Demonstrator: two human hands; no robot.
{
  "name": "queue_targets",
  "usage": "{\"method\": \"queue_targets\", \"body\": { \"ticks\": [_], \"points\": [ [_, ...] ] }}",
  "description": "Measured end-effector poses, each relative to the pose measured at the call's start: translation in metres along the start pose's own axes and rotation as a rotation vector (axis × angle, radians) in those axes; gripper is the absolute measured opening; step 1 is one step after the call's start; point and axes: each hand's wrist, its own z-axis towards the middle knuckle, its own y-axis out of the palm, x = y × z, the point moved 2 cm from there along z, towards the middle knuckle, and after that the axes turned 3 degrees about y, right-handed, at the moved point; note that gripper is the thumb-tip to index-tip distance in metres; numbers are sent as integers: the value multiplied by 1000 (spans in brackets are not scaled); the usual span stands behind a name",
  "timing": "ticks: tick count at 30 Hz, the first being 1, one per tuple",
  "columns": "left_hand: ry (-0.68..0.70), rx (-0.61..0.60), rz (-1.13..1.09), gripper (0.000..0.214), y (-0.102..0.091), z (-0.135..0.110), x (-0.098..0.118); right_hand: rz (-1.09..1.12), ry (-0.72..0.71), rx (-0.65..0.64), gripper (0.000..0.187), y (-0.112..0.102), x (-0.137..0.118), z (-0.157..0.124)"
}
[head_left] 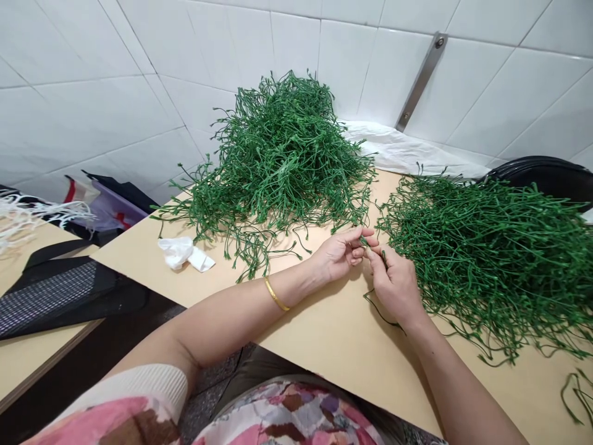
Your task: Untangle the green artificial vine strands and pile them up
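Note:
Both hands meet over the table, between two heaps of green cords. My left hand (345, 250) pinches a piece of green cord with bent fingers, palm turned up. Close against it, my right hand (393, 278) is closed on the same green cord (380, 314), whose tail hangs below the hand and curls on the tabletop. Just behind my hands rises the left heap of green cords (287, 154), with many small knotted ends. Beside my right hand spreads the other heap of green cords (500, 253). The short piece between my fingertips is partly hidden.
A crumpled white tissue (178, 253) lies on the pale table (296, 327), left of my arm. White cloth (393, 145) runs along the tiled wall. A black round object (542, 176) stands behind the right heap. White cords (41, 213) and a black mesh bag (55, 293) lie at left.

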Motion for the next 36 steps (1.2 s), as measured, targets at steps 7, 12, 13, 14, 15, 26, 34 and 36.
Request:
{"method": "queue_targets", "body": {
  "ticks": [7,12,13,14,15,26,34,36],
  "points": [
    [-171,-52,104,21,0,-4,-3,-216,-270,-203,24,-3,-1,1],
    [-256,-222,192,25,4,-8,-3,72,-383,-424,30,-20,-4,0],
    [-242,-234,191,24,5,-8,-2,144,-377,-479,31,-25,-5,-1],
    [-210,-233,186,23,5,-7,0,204,-362,-514,32,-29,-6,-1],
    [-164,-220,180,22,5,-5,1,247,-342,-521,32,-33,-6,-2],
    [183,39,608,28,-8,-4,35,-595,-592,-234,32,1,1,-27],
    [210,86,741,32,-3,-20,51,-903,-464,-74,45,-17,49,15],
    [242,100,774,32,0,-20,51,-927,-401,-66,49,-21,55,21]
  ]
}}
